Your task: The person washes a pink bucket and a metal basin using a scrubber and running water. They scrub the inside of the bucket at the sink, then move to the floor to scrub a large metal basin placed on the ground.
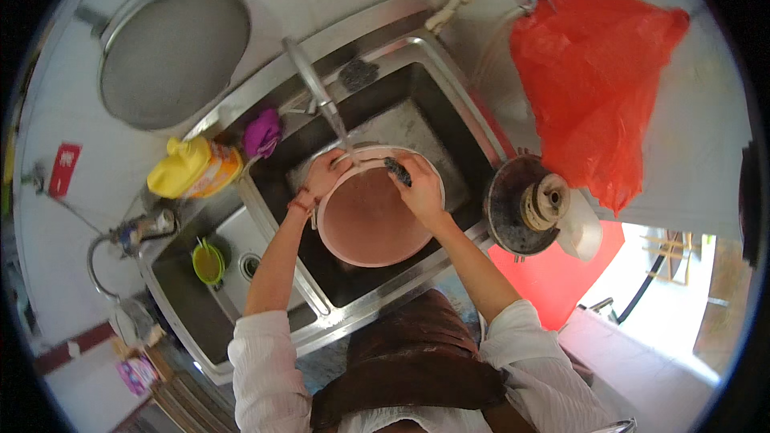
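Observation:
A round pinkish basin (376,216) sits tilted in the right bowl of a stainless steel double sink (325,307). My left hand (328,173) grips the basin's upper left rim. In my right hand (418,186) is a dark scouring pad (397,172), held at the basin's upper right inner wall. Water runs from the metal faucet (310,75) onto the rim between my hands. Another dark scouring pad (359,75) lies on the ledge behind the faucet.
A yellow bottle (195,168) and a purple cloth (262,133) are on the sink's left ledge. A green strainer cup (208,261) is in the left bowl. A red plastic bag (592,90) hangs at right, above a dark metal pan-like object (505,210). A large round pan (174,57) hangs upper left.

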`<state>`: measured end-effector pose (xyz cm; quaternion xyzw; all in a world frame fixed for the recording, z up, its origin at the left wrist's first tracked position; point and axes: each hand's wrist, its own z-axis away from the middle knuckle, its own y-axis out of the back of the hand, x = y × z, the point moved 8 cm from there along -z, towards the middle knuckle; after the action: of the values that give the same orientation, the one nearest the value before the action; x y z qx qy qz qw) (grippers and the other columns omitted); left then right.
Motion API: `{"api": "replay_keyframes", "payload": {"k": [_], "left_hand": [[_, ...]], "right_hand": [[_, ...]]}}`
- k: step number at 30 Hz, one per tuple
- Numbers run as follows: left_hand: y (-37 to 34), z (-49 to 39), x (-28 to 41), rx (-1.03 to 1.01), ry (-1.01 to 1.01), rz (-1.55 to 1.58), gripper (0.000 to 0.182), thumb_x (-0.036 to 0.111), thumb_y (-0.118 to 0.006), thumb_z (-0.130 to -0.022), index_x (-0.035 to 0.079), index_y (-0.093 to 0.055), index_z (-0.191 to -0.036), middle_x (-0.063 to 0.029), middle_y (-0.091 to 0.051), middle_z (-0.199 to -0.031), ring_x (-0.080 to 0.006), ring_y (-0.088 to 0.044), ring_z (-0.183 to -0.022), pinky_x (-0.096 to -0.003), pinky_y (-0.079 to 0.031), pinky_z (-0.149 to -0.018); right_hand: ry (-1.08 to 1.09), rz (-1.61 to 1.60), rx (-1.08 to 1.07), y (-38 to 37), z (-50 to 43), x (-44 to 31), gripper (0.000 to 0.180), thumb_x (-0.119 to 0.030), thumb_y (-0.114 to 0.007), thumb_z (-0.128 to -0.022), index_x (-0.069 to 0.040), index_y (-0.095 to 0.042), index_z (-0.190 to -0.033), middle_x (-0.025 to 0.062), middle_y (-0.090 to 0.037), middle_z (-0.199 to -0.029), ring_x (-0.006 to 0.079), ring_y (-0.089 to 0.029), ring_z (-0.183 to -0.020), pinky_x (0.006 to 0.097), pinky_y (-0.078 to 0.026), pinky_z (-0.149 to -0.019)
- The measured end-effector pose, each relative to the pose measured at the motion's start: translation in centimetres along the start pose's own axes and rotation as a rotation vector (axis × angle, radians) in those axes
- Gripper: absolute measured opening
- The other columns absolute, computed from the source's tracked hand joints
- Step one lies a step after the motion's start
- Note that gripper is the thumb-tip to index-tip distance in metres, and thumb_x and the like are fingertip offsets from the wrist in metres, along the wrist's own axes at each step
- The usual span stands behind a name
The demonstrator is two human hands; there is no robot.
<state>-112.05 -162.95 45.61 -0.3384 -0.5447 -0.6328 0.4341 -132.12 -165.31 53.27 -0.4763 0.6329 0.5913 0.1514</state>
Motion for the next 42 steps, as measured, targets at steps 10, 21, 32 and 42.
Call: {"api": "replay_keyframes", "payload": {"k": [10, 21, 32, 42], "left_hand": [[3.3, 3.7, 5.3, 0.039, -0.015, 0.053, 0.026, 0.023, -0.044, -0.093, 0.003, -0.051, -0.108, -0.0023, -0.053, -0.093, -0.0118, -0.048, -0.081, -0.0261, -0.038, -0.07], [-1.3, 8.1, 2.7, 0.215, 0.146, 0.571, 0.025, 0.011, -0.052, -0.087, 0.007, -0.052, -0.112, 0.0054, -0.055, -0.084, -0.0023, -0.043, -0.062, -0.0181, -0.033, -0.052], [0.5, 8.2, -0.1, 0.358, 0.128, 0.487, 0.015, 0.017, -0.057, -0.086, 0.003, -0.055, -0.091, 0.0074, -0.044, -0.067, -0.0017, -0.037, -0.059, -0.0189, -0.03, -0.05], [1.3, 9.7, 3.7, 0.36, -0.206, -0.023, 0.034, 0.033, -0.063, -0.08, 0.0, -0.054, -0.085, -0.0118, -0.045, -0.055, -0.0181, -0.042, -0.048, -0.0307, -0.037, -0.047]], "right_hand": [[0.208, -0.207, 0.099, 1.8, -2.9, -5.4, 0.033, -0.013, -0.058, -0.073, -0.002, -0.052, -0.104, 0.0177, -0.055, -0.104, 0.035, -0.051, -0.101, 0.042, -0.04, -0.09], [0.368, 0.356, -0.051, -6.6, -7.7, -1.2, 0.019, -0.026, -0.055, -0.073, -0.01, -0.063, -0.079, 0.0112, -0.062, -0.082, 0.0311, -0.059, -0.073, 0.0512, -0.043, -0.068], [0.642, 0.451, -0.285, -9.8, -4.6, -7.8, 0.019, -0.021, -0.054, -0.074, -0.011, -0.065, -0.086, 0.0063, -0.064, -0.088, 0.0228, -0.062, -0.083, 0.043, -0.038, -0.09], [0.127, 0.398, -0.711, -9.4, -6.5, -4.6, 0.03, -0.029, -0.053, -0.075, -0.004, -0.067, -0.085, 0.0173, -0.063, -0.087, 0.0341, -0.06, -0.085, 0.0423, -0.047, -0.077]]}}
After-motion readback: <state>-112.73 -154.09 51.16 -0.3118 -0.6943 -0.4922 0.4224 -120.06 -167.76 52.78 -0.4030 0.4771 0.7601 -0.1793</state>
